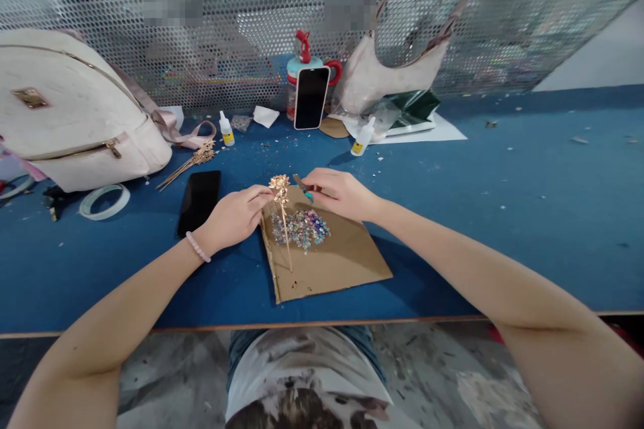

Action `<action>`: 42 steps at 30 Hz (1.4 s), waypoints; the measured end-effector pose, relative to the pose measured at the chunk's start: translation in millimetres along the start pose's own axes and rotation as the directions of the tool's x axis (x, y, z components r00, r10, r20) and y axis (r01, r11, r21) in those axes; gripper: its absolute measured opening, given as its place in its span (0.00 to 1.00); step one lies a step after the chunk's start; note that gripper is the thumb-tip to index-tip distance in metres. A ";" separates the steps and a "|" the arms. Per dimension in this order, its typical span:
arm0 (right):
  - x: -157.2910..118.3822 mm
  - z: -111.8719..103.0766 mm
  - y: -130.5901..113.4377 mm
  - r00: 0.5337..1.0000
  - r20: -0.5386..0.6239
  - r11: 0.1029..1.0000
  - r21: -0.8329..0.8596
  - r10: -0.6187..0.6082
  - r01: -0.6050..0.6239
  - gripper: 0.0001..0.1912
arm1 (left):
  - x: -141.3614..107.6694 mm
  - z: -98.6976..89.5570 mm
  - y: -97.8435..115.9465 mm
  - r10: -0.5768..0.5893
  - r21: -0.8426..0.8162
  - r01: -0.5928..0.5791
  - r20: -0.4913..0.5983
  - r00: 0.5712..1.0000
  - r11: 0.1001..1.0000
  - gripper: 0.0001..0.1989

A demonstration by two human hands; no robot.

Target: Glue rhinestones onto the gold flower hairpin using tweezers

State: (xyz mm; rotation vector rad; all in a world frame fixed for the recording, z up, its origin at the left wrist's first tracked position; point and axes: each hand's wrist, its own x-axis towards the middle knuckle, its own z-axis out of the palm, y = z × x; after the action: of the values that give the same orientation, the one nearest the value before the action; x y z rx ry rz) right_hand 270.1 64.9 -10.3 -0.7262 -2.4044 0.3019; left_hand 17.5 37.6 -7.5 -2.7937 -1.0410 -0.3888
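My left hand pinches a gold flower-topped hair stick near its head; the thin stem slants down over the cardboard. Just to its right, my right hand is closed on a small, flat grey tool with a teal patch near its lower end; its exact kind is unclear. Beneath both hands lies a brown cardboard sheet. On it is a spread pile of multicoloured rhinestones, partly crossed by the stem.
Left of the cardboard lies a black phone. Beyond are gold hair sticks, a tape roll and a white backpack. Two glue bottles flank an upright phone leaning on a cup. A handbag stands behind.
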 end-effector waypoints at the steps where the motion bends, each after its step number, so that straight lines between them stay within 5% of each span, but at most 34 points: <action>1: 0.0 0.9 3.5 1.000 0.016 0.999 -0.044 -0.023 0.023 0.12 | 0.0 0.0 0.1 -0.008 -0.001 0.008 -0.009 1.000 1.000 0.16; 8: 4.9 15.3 17.1 0.981 0.195 0.963 -0.264 -0.006 0.058 0.12 | -0.7 2.0 1.3 -0.051 -0.026 0.049 -0.064 0.997 0.998 0.15; 42: 8.8 19.6 5.3 0.962 0.218 0.986 0.062 -0.165 0.155 0.10 | -0.5 7.7 -1.6 -0.009 -0.009 0.009 -0.031 0.999 1.000 0.14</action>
State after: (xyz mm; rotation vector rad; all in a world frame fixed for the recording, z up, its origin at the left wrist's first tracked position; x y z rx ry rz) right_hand 254.6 73.4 -23.5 -0.4949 -2.6405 0.3865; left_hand 17.6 40.2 -14.9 -2.7826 -1.0485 -0.4376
